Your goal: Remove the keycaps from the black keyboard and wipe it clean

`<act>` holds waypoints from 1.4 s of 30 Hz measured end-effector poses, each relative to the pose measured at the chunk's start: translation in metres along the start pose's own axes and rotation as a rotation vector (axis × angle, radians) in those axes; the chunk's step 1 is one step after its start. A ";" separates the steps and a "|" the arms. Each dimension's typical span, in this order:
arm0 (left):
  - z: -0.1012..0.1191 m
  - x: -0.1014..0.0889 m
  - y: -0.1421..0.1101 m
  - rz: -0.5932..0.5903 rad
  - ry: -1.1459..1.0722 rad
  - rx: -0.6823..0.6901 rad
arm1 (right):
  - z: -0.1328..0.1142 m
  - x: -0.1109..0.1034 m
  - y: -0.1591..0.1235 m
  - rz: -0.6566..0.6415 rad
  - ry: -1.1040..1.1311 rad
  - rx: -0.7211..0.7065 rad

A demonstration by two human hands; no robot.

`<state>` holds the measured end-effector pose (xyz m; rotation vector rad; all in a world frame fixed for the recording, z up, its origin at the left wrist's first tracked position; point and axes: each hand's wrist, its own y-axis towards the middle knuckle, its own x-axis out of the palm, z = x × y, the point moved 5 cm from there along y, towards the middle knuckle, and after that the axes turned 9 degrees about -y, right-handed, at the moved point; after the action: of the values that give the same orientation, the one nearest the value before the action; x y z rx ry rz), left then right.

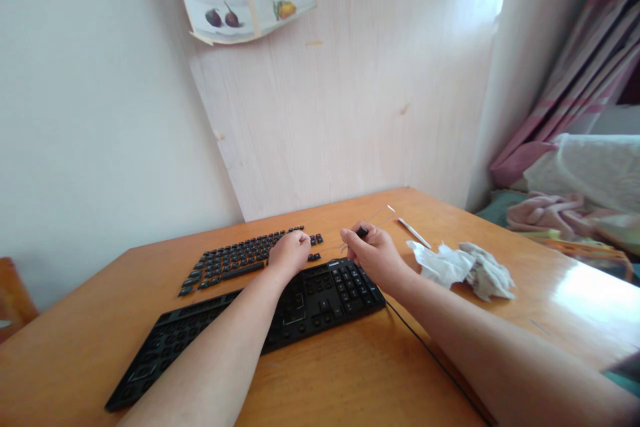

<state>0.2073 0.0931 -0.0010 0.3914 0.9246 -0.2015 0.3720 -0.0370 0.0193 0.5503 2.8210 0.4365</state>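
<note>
Beyond the black keyboard (320, 307), my left hand (290, 252) hovers or rests by the loose black keycaps (233, 257); its fingers are closed and what they hold, if anything, is hidden. My right hand (375, 253) is above the number pad (353, 285), thumb and forefinger pinched together. Between them shows a small black piece (362, 232), and thin wires stick out around the hand, looking like a wire keycap puller. Whether the black piece is its handle or a keycap, I cannot tell. Most of the keyboard's main section lacks caps; the number pad keeps its own.
A white stick-like tool (414, 232) lies behind my right hand, near a small white tip (391, 208). Crumpled white tissue (443, 265) and a greyish cloth (487, 272) sit to the right. The keyboard cable (435, 353) runs toward me under my right forearm.
</note>
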 end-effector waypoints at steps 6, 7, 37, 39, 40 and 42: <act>-0.006 -0.008 -0.008 0.031 -0.078 0.011 | -0.001 0.001 -0.001 -0.013 -0.021 -0.003; -0.006 -0.009 -0.010 0.033 -0.093 0.016 | -0.002 0.001 -0.002 -0.017 -0.032 -0.004; 0.015 -0.041 -0.126 0.079 -0.389 0.154 | -0.018 0.026 -0.039 -0.540 -0.461 -0.072; 0.016 -0.040 -0.127 0.078 -0.357 0.167 | -0.019 0.028 -0.041 -0.550 -0.466 -0.069; 0.016 -0.039 -0.127 0.076 -0.345 0.171 | -0.020 0.029 -0.043 -0.554 -0.468 -0.070; 0.017 -0.038 -0.128 0.067 -0.327 0.178 | -0.023 0.031 -0.046 -0.563 -0.481 -0.077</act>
<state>0.1547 -0.0301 0.0083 0.5355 0.5724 -0.2784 0.3223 -0.0710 0.0200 -0.1511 2.3356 0.2524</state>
